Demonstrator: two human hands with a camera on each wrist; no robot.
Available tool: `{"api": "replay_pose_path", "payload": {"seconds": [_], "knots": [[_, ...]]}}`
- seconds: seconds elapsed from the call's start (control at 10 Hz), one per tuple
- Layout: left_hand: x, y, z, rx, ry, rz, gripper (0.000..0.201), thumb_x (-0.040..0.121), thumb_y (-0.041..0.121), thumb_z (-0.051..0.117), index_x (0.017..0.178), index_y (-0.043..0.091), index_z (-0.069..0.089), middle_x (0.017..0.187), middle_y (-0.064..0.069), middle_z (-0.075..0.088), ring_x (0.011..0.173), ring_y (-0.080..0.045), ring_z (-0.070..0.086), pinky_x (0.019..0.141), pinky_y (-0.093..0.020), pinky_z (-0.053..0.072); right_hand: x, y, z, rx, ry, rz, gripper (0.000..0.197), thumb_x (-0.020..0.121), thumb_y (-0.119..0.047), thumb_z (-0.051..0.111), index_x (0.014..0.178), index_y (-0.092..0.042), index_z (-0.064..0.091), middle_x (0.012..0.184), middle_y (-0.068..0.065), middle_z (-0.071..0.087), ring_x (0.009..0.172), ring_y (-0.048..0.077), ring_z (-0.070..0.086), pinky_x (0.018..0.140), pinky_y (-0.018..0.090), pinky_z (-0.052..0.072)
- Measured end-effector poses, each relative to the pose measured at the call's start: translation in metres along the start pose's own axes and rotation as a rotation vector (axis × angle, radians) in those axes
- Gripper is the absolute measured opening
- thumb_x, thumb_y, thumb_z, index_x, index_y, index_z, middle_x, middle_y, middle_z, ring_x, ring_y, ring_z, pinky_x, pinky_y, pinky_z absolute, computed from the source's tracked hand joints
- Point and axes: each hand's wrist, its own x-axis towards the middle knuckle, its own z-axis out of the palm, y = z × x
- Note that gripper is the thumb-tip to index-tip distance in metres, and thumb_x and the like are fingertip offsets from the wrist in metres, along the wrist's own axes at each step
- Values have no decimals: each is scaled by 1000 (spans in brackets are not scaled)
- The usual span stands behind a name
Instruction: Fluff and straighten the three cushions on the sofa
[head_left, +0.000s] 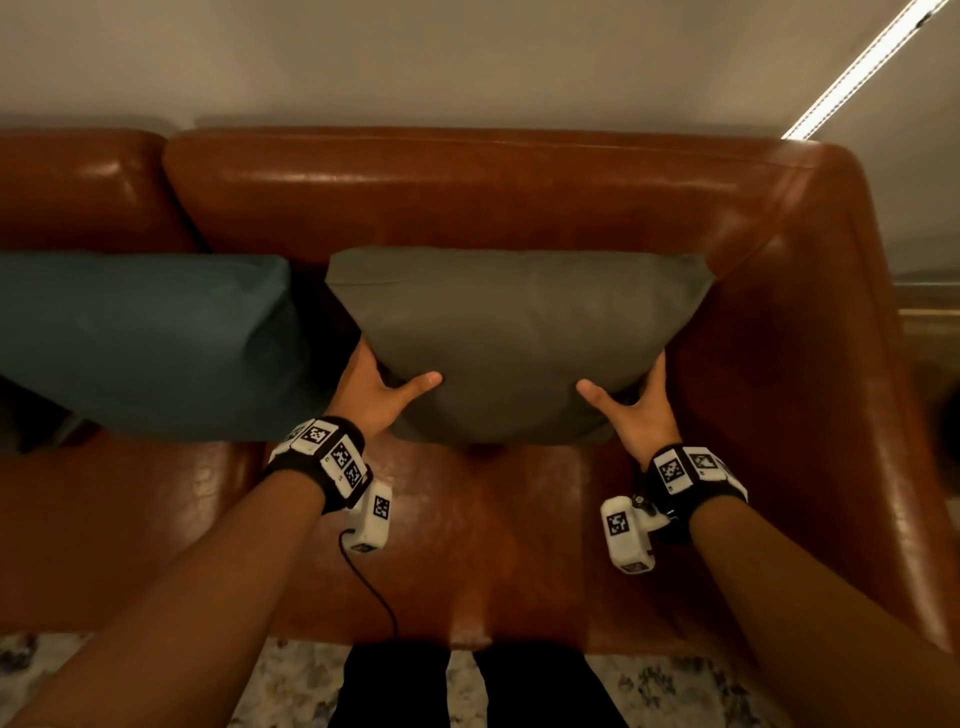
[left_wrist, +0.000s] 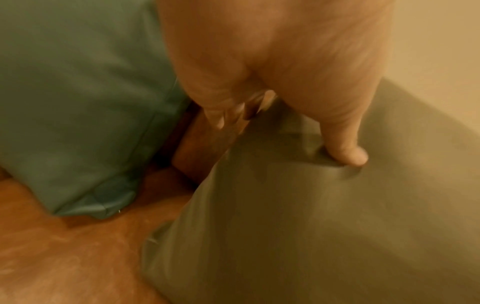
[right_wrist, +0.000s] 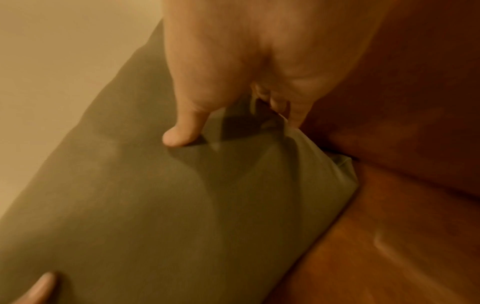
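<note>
While the person stands at the sofa's front edge, the left hand (head_left: 375, 391) and right hand (head_left: 635, 410) each clasp a lower side of the grey cushion (head_left: 514, 332), thumbs on its face, fingers behind. It stands on the leather seat (head_left: 467, 540) against the backrest (head_left: 467, 192), beside the teal cushion (head_left: 140, 338). Judged soft and light; side grips suit it.

Grey-green cushion (head_left: 519, 332), teal cushion (head_left: 140, 338), glossy brown leather sofa (head_left: 467, 192).
</note>
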Motion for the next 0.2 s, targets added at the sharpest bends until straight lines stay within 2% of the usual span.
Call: {"api": "replay_pose_path", "payload": {"seconds": [0.1, 0.2], "knots": [[-10, 2, -10, 79, 24, 34, 105, 76, 48, 88, 159, 35, 26, 162, 4, 37, 147, -15, 37, 120, -38, 33, -16, 2, -2, -142, -7, -14, 104, 83, -56, 78, 164, -38, 15, 161, -12, 42, 146, 12, 42, 119, 41, 39], [-27, -3, -21, 158, 24, 53, 106, 81, 56, 81, 163, 38, 16, 171, 3, 23, 156, -19, 24, 124, -39, 25, -31, 7, -7, -297, -23, 5, 92, 92, -54, 69, 165, -30, 18, 165, -4, 37, 151, 19, 37, 121, 41, 35]]}}
